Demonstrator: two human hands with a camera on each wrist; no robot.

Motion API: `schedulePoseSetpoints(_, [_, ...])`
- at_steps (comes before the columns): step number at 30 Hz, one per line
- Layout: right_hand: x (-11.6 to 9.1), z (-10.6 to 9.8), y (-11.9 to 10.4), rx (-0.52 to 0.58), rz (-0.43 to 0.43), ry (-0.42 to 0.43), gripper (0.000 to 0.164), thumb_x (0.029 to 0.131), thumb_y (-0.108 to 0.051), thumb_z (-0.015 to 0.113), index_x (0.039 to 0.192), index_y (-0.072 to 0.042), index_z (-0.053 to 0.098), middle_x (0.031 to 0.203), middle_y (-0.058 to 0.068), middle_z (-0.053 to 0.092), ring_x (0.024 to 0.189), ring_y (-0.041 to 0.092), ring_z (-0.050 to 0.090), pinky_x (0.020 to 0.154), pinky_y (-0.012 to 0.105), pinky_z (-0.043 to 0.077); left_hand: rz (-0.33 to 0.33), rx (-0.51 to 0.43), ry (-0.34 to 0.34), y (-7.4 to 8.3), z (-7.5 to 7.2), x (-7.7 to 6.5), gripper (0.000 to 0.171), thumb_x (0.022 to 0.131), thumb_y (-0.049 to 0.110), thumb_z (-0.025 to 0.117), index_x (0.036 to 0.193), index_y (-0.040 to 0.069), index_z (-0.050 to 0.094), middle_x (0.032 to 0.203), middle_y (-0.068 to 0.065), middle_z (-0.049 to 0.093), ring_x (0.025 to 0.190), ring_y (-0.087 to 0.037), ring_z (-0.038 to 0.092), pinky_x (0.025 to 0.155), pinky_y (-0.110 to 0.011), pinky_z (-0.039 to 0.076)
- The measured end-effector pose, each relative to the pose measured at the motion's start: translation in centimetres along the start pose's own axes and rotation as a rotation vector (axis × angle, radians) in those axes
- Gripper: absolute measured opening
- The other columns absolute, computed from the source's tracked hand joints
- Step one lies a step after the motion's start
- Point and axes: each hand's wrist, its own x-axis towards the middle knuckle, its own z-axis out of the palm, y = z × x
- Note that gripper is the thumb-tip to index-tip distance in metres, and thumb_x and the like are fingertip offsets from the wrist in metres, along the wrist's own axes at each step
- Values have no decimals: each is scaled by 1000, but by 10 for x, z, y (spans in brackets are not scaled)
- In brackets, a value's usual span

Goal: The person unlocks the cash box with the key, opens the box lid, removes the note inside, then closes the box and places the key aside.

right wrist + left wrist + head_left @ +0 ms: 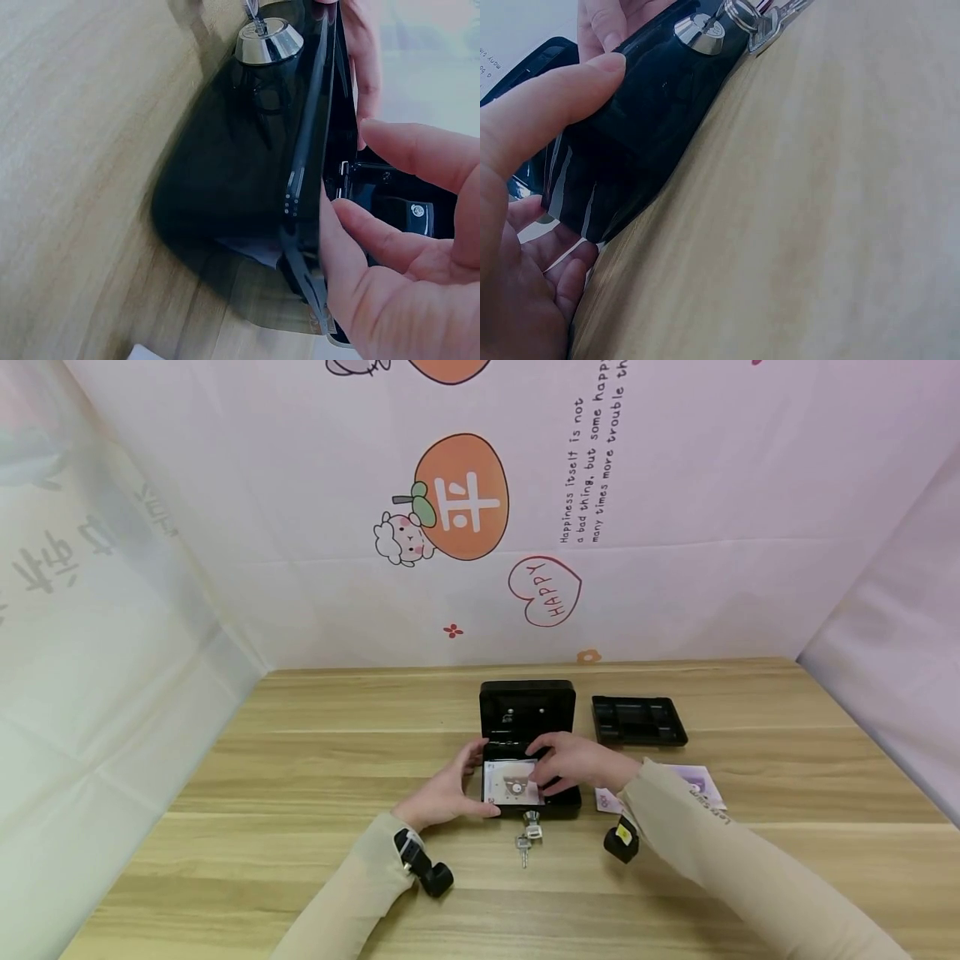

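A small black cash box stands with its lid raised. Inside lies a pale banknote, flat on the left part of the bottom. My left hand grips the box's left side, thumb on the front rim, fingers round the side wall. My right hand reaches over the right part of the box, its fingers spread and bent down inside at the note's right edge. In the right wrist view some of its fingertips are hidden by the box wall. A silver lock with a key in it sits on the front.
A second key hangs from the lock toward the table. Behind and to the right lies a black compartment tray. Purple banknotes lie right of the box, partly under the right sleeve. A printed cloth hangs behind the wooden table.
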Motion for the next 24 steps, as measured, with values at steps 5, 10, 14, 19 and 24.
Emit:
schedulePoseSetpoints(5, [2, 2, 1, -16, 8, 20, 49, 84, 3, 61, 128, 11, 42, 98, 20, 62, 83, 21, 65, 80, 38, 57, 2, -1, 0, 0, 0, 0, 103, 71, 20, 83, 151, 18, 17, 152, -12, 29, 136, -32, 33, 113, -49, 26])
schedulePoseSetpoints(10, [4, 5, 1, -60, 35, 26, 46, 81, 5, 63, 123, 9, 47, 92, 15, 61, 82, 19, 65, 78, 35, 57, -4, 0, -1, 1, 0, -1, 103, 72, 21, 83, 151, 19, 17, 152, -12, 29, 136, -31, 33, 113, -48, 26])
schedulePoseSetpoints(14, [4, 7, 1, -70, 38, 18, 46, 80, 6, 63, 123, 8, 48, 92, 15, 60, 83, 20, 65, 78, 34, 57, -3, -2, 0, 1, 0, -1, 103, 72, 21, 83, 151, 19, 17, 151, -13, 30, 136, -31, 33, 113, -49, 27])
schedulePoseSetpoints(19, [3, 6, 0, -51, 24, 24, 44, 82, 4, 63, 122, 9, 48, 92, 15, 61, 83, 21, 65, 78, 36, 57, 2, -12, 1, 0, -1, 0, 103, 72, 20, 83, 151, 19, 17, 152, -13, 29, 136, -32, 33, 113, -50, 27])
schedulePoseSetpoints(24, [2, 5, 1, -34, 6, 28, 42, 84, 3, 62, 123, 9, 47, 93, 15, 60, 82, 22, 64, 76, 38, 58, 1, -14, -3, 1, -1, -1, 103, 72, 19, 83, 151, 19, 17, 154, -11, 26, 136, -32, 32, 113, -49, 26])
